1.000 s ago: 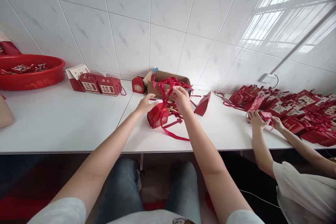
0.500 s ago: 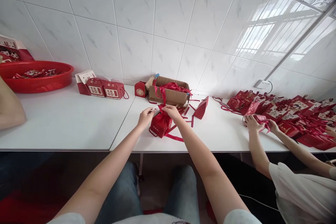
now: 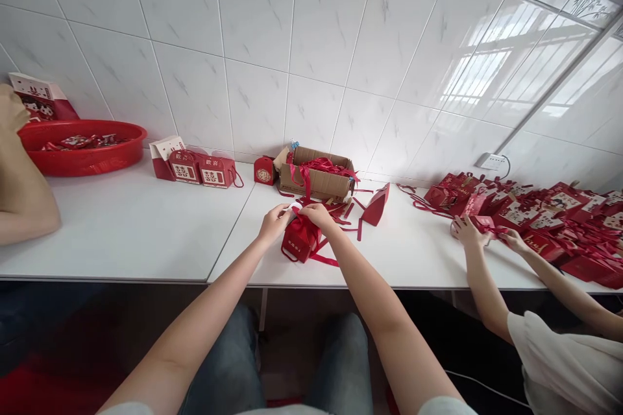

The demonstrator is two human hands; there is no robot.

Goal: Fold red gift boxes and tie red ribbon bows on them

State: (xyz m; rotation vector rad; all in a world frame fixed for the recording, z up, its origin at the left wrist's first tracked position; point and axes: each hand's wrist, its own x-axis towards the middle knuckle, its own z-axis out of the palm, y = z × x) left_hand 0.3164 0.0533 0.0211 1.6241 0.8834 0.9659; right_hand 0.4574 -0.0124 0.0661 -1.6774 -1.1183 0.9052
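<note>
A small red gift box (image 3: 298, 243) with pale lettering stands on the white table in front of me, a red cord handle at its lower left. At its top, the fingers of my left hand (image 3: 274, 223) are closed on a small white piece (image 3: 294, 206), whose kind I cannot make out. Pinched at the same spot, the fingers of my right hand (image 3: 318, 215) grip red ribbon (image 3: 305, 220) gathered over the box. Both hands almost touch, and the fingertips partly hide the ribbon there.
Behind the box, a cardboard box (image 3: 318, 183) holds red ribbons. Ribbon strips and a folded red box (image 3: 376, 205) lie nearby. Leftward are red boxes (image 3: 214, 172) and a red basin (image 3: 92, 162). At right, a co-worker's hands (image 3: 467, 231) handle a box beside many red boxes (image 3: 540, 211).
The view has shifted slightly. My hands stay at the top of the gift box, with the fingers moved a little around the white piece and ribbon.
</note>
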